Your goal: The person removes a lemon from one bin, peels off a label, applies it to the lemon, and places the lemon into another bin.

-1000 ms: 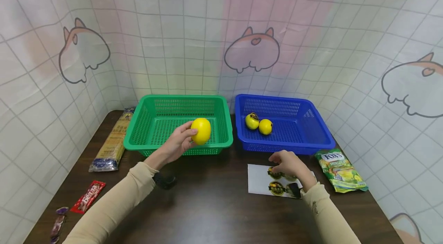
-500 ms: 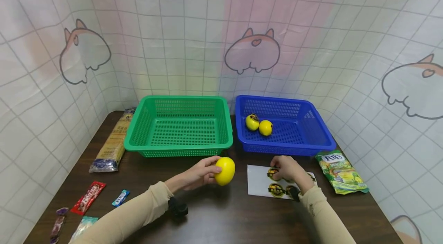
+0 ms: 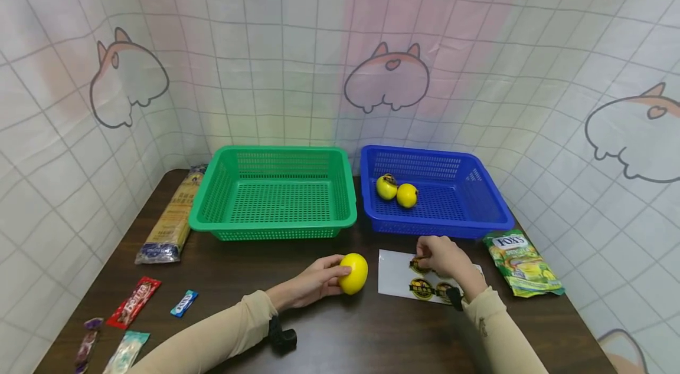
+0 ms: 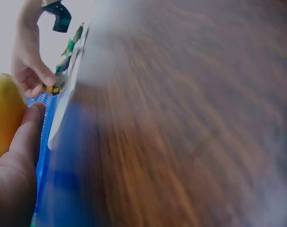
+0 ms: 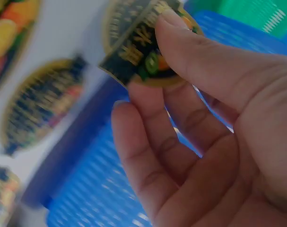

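Note:
My left hand (image 3: 319, 281) grips a smooth, rounded yellow fruit (image 3: 353, 274) just above the table, left of the white sticker sheet (image 3: 393, 274). In the left wrist view the fruit (image 4: 5, 116) shows at the left edge, beside a finger. My right hand (image 3: 445, 256) is over the sheet. Between its thumb and fingers it pinches a round black-and-gold sticker (image 5: 148, 61), printed with fruit and lettering, which looks lifted from the sheet at least in part. Other stickers (image 5: 44, 104) lie on the sheet below.
A green basket (image 3: 273, 226) stands behind my left hand. The blue basket (image 3: 441, 225) beside it holds two yellow fruits (image 3: 406, 195). A Fox's candy bag (image 3: 523, 262) lies at right. At left are a long noodle-like packet (image 3: 172, 215), a red wrapper (image 3: 134, 302) and small candies (image 3: 183, 303).
My left hand has brought the yellow fruit from over the green basket down and right, towards the sheet. My right hand has lowered slightly onto the stickers and pinches one.

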A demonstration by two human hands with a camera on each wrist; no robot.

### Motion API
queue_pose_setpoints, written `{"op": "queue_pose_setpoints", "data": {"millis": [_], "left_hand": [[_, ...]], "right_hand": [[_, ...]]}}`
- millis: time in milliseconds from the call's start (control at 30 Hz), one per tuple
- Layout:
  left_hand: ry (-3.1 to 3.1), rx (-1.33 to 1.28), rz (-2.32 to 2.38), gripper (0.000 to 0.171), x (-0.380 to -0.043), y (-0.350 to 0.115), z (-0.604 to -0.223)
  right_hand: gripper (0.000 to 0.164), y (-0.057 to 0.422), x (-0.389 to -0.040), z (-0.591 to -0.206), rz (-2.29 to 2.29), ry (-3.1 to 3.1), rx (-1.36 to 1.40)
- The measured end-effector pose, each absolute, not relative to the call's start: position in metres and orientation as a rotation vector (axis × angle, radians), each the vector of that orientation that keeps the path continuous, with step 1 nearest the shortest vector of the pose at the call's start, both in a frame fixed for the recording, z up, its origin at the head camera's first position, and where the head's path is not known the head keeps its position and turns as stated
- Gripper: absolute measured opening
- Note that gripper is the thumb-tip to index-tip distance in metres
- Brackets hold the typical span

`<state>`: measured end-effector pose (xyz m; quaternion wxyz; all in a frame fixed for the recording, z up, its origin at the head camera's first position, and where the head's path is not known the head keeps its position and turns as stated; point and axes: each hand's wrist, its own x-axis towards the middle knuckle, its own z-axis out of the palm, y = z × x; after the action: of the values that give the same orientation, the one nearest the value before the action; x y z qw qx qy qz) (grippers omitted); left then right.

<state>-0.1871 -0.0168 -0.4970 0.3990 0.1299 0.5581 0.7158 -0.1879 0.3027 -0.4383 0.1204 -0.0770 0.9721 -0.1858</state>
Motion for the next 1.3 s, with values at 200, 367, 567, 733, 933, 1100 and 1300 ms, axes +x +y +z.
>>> {"op": "queue_pose_setpoints", "data": {"millis": [200, 367, 567, 733, 933, 1100, 1300], "left_hand": [[1.426, 0.354, 1.814, 0.056, -0.185, -0.014, -0.496], [1.437, 0.361, 1.821, 0.055, -0.180, -0.011, -0.499], [1.390, 0.386, 1.842, 0.055, -0.177, -0.006, -0.502], [1.377, 0.357, 1.864, 0.057, -0.177, -0.001, -0.500], [1.385, 0.253, 1.899, 0.076, -0.176, 0.000, -0.492], [1.445, 0.298, 1.889, 0.064, -0.176, 0.000, -0.492], [1.472, 0.314, 1.888, 0.058, -0.177, -0.001, -0.493]], "right_hand": [[0.006, 0.293, -0.182, -0.411, -0.800, 2.811, -0.500], [0.009, 0.260, -0.173, -0.403, -1.153, 2.606, -0.647], [0.015, 0.227, -0.167, -0.415, -1.294, 2.574, -0.662], [0.012, 0.216, -0.166, -0.424, -1.319, 2.735, -0.578], [0.015, 0.209, -0.164, -0.427, -1.294, 2.845, -0.578], [0.019, 0.206, -0.161, -0.429, -1.324, 2.853, -0.555], [0.030, 0.209, -0.161, -0.435, -1.352, 2.754, -0.461]]}}
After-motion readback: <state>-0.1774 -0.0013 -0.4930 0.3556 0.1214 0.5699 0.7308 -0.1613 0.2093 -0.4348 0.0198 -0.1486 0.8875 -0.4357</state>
